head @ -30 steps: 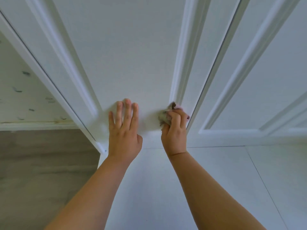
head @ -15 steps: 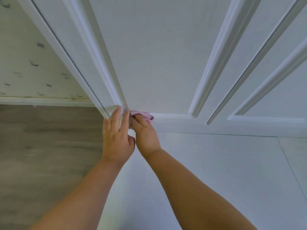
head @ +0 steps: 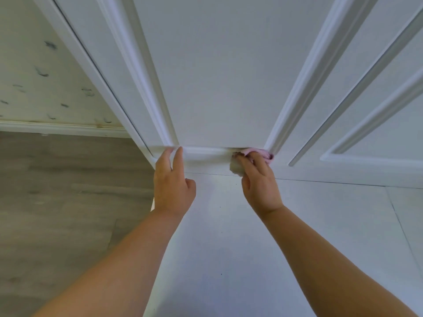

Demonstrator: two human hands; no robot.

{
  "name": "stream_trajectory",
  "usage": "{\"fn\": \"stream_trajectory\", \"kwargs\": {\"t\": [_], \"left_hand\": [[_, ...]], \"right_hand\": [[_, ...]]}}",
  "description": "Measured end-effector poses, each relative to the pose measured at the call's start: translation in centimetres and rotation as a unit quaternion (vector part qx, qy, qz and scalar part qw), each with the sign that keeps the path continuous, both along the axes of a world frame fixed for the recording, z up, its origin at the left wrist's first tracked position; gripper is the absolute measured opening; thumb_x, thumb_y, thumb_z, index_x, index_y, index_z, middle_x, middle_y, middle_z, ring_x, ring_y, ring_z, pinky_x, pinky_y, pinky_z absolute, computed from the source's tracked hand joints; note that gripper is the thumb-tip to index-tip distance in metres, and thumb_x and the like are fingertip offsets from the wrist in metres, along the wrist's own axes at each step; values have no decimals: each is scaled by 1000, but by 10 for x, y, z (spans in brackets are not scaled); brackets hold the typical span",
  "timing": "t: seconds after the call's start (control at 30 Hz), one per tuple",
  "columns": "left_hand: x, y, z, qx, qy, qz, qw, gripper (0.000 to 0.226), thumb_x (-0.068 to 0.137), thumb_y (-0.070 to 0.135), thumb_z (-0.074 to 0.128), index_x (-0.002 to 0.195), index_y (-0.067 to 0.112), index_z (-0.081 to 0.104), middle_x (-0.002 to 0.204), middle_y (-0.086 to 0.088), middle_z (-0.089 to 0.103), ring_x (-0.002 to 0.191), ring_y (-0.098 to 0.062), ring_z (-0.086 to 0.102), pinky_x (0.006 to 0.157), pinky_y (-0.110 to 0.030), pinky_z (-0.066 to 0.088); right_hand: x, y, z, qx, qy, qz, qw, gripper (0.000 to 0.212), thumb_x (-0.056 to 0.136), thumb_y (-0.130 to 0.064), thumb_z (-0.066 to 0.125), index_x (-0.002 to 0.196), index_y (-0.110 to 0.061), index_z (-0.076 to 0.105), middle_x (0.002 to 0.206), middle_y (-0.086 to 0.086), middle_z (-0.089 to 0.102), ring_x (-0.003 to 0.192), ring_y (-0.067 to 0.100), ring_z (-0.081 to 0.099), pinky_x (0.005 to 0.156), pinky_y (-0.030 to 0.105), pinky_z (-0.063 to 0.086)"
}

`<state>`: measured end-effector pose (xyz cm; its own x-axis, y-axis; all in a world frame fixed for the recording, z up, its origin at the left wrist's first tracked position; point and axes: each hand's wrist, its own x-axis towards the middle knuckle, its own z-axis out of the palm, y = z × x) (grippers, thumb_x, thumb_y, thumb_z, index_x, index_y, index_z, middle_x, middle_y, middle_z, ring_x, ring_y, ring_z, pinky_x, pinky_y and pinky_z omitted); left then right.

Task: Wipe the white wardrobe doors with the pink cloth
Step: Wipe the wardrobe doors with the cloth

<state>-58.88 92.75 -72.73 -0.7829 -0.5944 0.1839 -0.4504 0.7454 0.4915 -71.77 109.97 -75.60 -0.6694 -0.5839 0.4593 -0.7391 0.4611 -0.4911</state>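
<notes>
**Head view: wiping the bottom moulding of a wardrobe door**

At far left, patterned wallpaper (head: 34,72) meets a white skirting board (head: 61,128) above a grey wood-look floor (head: 57,202). Next comes the white wardrobe door (head: 219,72), seen steeply from below, its recessed panel framed by raised moulding. The left hand (head: 172,188) rests at the panel's lower left corner, fingers straight and spread slightly apart, fingertips touching the bottom moulding and holding nothing; it appears to steady the door. Further right, the right hand (head: 259,181) has its fingers curled over the pink cloth (head: 258,153), bunched and pressed into the lower right corner of the same moulding (only a pink edge shows beyond the fingers). Right of that lies a dark gap, then the neighbouring door (head: 377,124) with its own panel frame. Below both doors runs a white surface (head: 229,248).

Handling, as a judgement: the cloth looks soft, light and readily crumpled, so it is best gripped as a wad under the fingertips, which lets it be pushed into the moulding's grooves. The door is rigid and looks smooth.

No container appears in view, and the wardrobe's interior is not visible.
</notes>
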Motion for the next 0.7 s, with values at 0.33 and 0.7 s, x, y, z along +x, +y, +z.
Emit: {"fn": "stream_trajectory", "kwargs": {"t": [0.33,0.7], "left_hand": [[42,-37,-1,20,-31,36,999,49,81,-2,63,127,12,56,140,-2,42,130,-19,40,97,-22,39],[33,-53,38,63,117,61,989,42,85,-3,63,122,14,56,116,3,53,97,-9,54,77,-16,49]], "right_hand": [[45,-75,-5,-18,-92,86,992,55,90,13,52,140,-9,57,138,1,50,113,15,45,88,27,46],[65,-139,74,-58,-4,139,989,58,92,1,29,144,-9,52,138,3,49,117,9,50,86,27,53]]}}
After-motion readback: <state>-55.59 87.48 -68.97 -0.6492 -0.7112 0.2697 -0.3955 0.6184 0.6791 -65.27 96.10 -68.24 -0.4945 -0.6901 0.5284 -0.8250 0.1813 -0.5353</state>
